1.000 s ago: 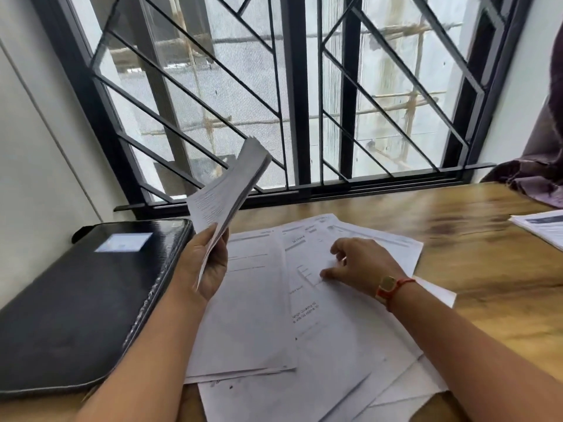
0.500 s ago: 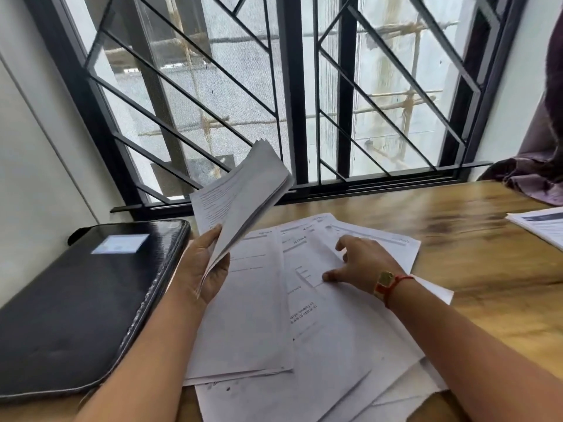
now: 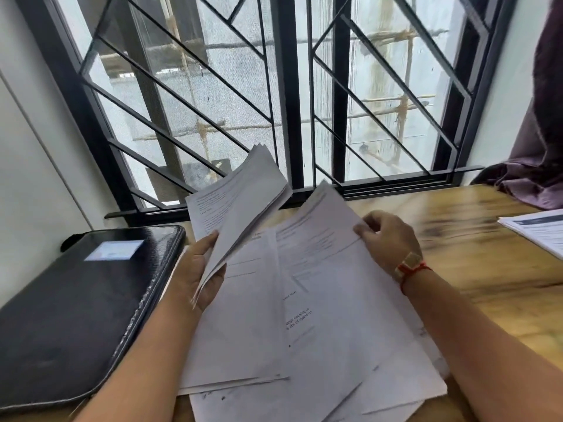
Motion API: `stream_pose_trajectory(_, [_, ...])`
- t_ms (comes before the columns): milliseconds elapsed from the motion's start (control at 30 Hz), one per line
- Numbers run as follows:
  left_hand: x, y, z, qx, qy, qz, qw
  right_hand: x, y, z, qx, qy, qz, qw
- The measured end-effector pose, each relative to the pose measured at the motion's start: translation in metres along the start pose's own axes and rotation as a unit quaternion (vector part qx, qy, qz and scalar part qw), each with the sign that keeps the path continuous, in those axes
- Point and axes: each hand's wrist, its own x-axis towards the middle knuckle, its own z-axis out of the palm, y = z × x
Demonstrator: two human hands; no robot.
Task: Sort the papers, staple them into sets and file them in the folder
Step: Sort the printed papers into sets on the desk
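Observation:
My left hand (image 3: 198, 269) grips a raised bundle of white printed papers (image 3: 240, 199) by its lower edge, the sheets fanning up toward the window. My right hand (image 3: 387, 239) pinches the right edge of one printed sheet (image 3: 323, 245) and holds its far end lifted off the pile. Loose white papers (image 3: 259, 330) lie spread and overlapping on the wooden table (image 3: 487, 284) between my forearms. A black zipped folder (image 3: 76, 315) lies shut on the table at the left, beside my left arm.
A second small stack of printed papers (image 3: 539, 233) sits at the table's right edge. A barred window (image 3: 292, 102) runs along the back of the table. Dark purple cloth (image 3: 536, 166) hangs at the far right. A white wall borders the left.
My right hand went from pressing on the spread papers to pinching a sheet's edge and lifting it. The bundle in my left hand tilted more to the right.

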Motion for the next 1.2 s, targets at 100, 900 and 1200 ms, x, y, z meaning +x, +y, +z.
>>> stream_pose_trajectory(100, [0.007, -0.001, -0.007, 0.014, 0.016, 0.011, 1.000, 0.010, 0.008, -0.009, 0.062, 0.115, 0.028, 0.991])
stream_pose_trajectory(900, [0.022, -0.006, -0.023, 0.151, -0.009, 0.033, 0.988, 0.014, 0.000, -0.013, 0.601, 0.000, 0.136, 0.787])
stream_pose_trajectory(1200, [0.028, -0.008, -0.029, 0.155, -0.021, 0.038, 0.987, 0.027, 0.016, -0.010, 0.579, 0.089, 0.149, 0.796])
